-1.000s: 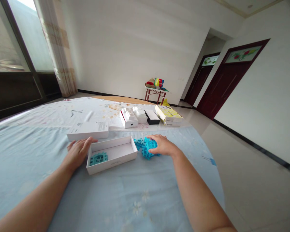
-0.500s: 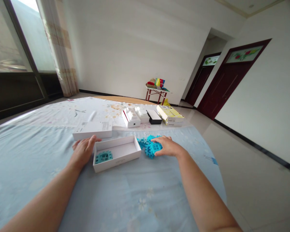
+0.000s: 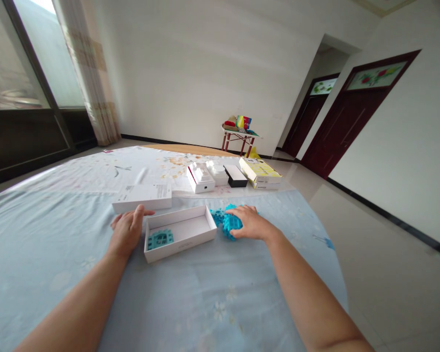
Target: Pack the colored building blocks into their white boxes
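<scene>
An open white box (image 3: 181, 245) stands in front of me, with teal plastic building blocks (image 3: 160, 239) lying at its left end. My left hand (image 3: 127, 230) rests at the box's left end, its thumb stretched toward the rim and nothing in its grip. To the right of the box lies a pile of bright blue building blocks (image 3: 217, 216). My right hand (image 3: 252, 222) curls its thumb and fingers around a blue building block (image 3: 231, 224) at that pile. The palm hides part of what it holds.
A white box lid (image 3: 143, 196) lies behind my left hand. Farther back are small white boxes (image 3: 201, 178), a black-sided box (image 3: 236, 176) and a yellow box (image 3: 260, 171). The round table's edge curves away at the right.
My right hand has closed further over the blue building blocks, covering more of them. The view has shifted slightly. My left hand stays by the box.
</scene>
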{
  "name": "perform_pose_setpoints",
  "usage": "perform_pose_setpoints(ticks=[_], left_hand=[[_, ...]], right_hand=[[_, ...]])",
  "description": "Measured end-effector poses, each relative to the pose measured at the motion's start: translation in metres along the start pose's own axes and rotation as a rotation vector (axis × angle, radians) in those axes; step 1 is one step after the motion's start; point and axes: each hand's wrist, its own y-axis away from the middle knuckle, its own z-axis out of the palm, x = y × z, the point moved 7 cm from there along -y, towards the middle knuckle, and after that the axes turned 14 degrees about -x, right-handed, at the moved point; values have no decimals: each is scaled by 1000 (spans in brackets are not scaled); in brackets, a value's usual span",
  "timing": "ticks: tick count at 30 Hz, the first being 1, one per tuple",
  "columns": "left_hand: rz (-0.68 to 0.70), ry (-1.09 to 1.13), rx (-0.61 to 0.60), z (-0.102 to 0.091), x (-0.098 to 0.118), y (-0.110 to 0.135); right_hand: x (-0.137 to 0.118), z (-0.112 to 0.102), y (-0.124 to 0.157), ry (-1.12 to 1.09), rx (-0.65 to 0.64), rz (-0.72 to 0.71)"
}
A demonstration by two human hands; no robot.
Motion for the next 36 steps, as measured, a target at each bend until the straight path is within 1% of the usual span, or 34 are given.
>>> perform_pose_setpoints(ticks=[4,12,19,25,28,31,33,34,36], left_hand=[[-17,-20,32,-2,1,2],[-29,-61,84,-7,1,2],[-16,-113,99,-5,1,3],[28,-129,95,-7,4,15],[11,-134,91,-14,2,19],[-41,-94,62,-16,0,20],[-58,-74,43,-14,2,20],[-59,-65,37,-12,3,19],[-54,-37,23,-7,6,18]], right_hand=[[-2,10,-3,31,-64,-7],[-5,12,-2,14,-90,-27],[1,18,-6,14,-52,-16],[2,19,-9,49,7,-28],[1,10,-6,47,64,-27],[-8,-12,1,-20,192,-46],[-25,-28,3,-89,260,-112],[-37,-33,3,-124,272,-159],[-65,-40,-5,-183,248,-262]])
